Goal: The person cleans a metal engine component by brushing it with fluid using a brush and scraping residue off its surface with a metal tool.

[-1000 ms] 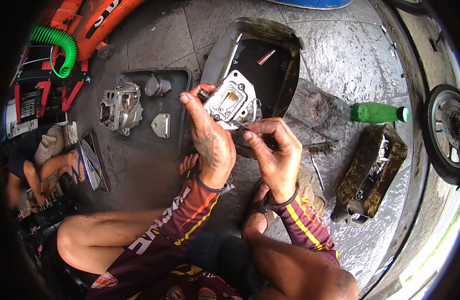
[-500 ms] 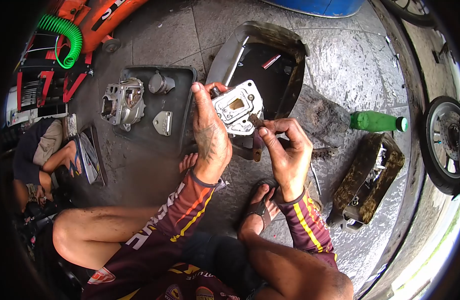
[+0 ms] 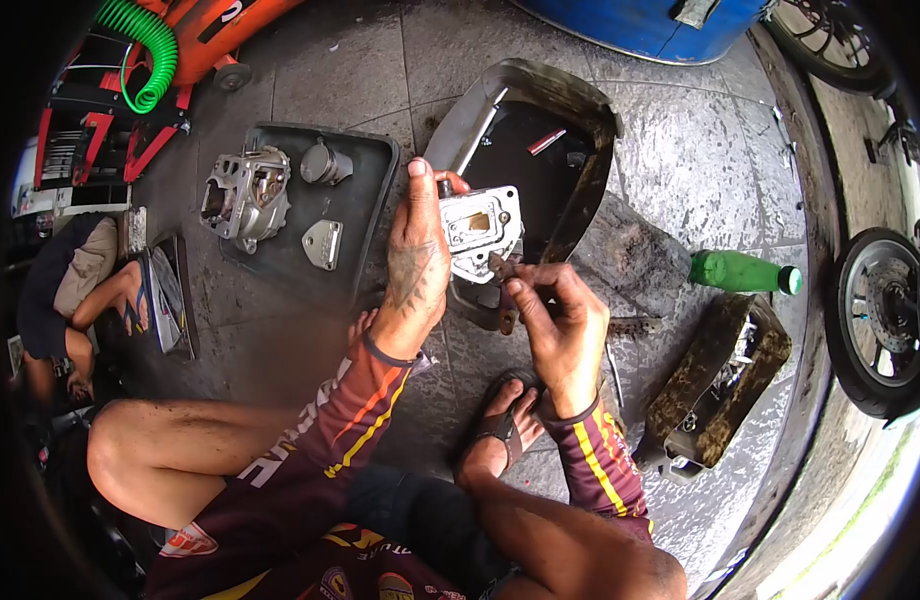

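My left hand (image 3: 417,260) is wrapped round the left side of a silvery metal engine part (image 3: 483,222) with a rectangular opening, its flat face turned up. My right hand (image 3: 560,318) pinches a small dark, flat piece (image 3: 503,268) between thumb and finger, its tip against the part's lower edge. Behind the part lies a large dirty pan (image 3: 595,170) holding a small red item (image 3: 547,141). To the left, a dark tray (image 3: 365,235) carries an engine block (image 3: 252,198), a piston (image 3: 325,163) and a small triangular plate (image 3: 322,245).
A green bottle (image 3: 730,271) lies on the floor beside a grimy box (image 3: 765,375) with small metal parts. A wheel (image 3: 880,320) stands at the right, a blue drum (image 3: 640,25) at the top. Another person (image 3: 65,290) sits at the left, below a green coiled hose (image 3: 150,45).
The view has shifted. Over the last second, the dark piece has come into sight in my right hand and moved along the metal part's lower edge. My left hand keeps its hold.
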`<state>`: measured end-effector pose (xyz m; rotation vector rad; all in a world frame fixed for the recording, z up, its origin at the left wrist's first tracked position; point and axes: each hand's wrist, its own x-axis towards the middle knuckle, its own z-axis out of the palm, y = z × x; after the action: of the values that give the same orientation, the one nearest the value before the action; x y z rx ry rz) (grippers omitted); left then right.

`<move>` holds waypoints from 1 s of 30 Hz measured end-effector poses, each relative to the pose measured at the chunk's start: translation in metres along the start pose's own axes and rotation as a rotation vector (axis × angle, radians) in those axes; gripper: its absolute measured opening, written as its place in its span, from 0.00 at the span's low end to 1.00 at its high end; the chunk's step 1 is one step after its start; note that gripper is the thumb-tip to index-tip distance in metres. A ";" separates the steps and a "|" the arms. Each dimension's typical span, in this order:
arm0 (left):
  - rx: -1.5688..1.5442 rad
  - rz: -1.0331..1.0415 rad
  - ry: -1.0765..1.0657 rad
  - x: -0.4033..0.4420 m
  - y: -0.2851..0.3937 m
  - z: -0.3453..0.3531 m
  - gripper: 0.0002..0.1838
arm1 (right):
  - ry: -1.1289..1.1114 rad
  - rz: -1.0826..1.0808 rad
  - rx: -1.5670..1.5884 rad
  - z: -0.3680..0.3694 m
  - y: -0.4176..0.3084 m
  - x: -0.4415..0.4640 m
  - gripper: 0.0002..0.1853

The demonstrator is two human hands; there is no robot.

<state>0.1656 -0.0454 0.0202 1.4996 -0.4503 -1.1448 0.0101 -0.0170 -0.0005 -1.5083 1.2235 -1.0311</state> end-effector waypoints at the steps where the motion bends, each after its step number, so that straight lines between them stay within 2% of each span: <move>1: 0.000 0.001 0.000 0.001 0.001 0.001 0.32 | 0.001 -0.001 0.001 0.000 -0.002 0.002 0.04; 3: -0.032 0.000 -0.043 -0.001 0.000 0.002 0.32 | 0.041 0.195 0.087 0.000 -0.009 0.004 0.05; 4: -0.018 0.016 -0.042 -0.004 0.003 0.005 0.32 | 0.096 0.071 -0.009 0.001 -0.001 0.005 0.05; 5: -0.017 0.011 -0.041 -0.004 0.001 0.004 0.32 | 0.095 0.076 -0.010 0.002 0.000 0.002 0.05; 8: 0.011 0.111 -0.018 0.000 -0.004 0.003 0.32 | 0.049 -0.128 -0.068 0.002 -0.002 -0.003 0.04; 12: 0.012 0.020 -0.035 -0.004 0.002 0.004 0.33 | 0.046 -0.079 -0.042 -0.003 -0.002 0.002 0.05; 15: 0.036 0.039 -0.028 -0.003 0.001 0.003 0.33 | 0.103 -0.162 -0.075 -0.001 0.004 0.004 0.05; 19: 0.006 -0.001 0.021 0.002 0.002 -0.001 0.33 | 0.000 -0.208 -0.030 0.004 0.003 -0.004 0.07; 22: -0.006 -0.018 -0.033 0.003 0.001 -0.006 0.32 | -0.049 -0.291 -0.049 0.000 0.005 0.001 0.07; 27: -0.022 -0.020 -0.029 0.006 0.005 -0.006 0.32 | 0.018 -0.138 0.049 -0.005 -0.006 0.001 0.07; 30: -0.032 -0.050 -0.024 0.004 0.007 -0.005 0.33 | -0.006 -0.193 0.042 -0.007 -0.008 0.004 0.07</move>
<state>0.1735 -0.0478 0.0244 1.4775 -0.4107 -1.2046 0.0059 -0.0211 0.0096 -1.6186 1.0608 -1.1695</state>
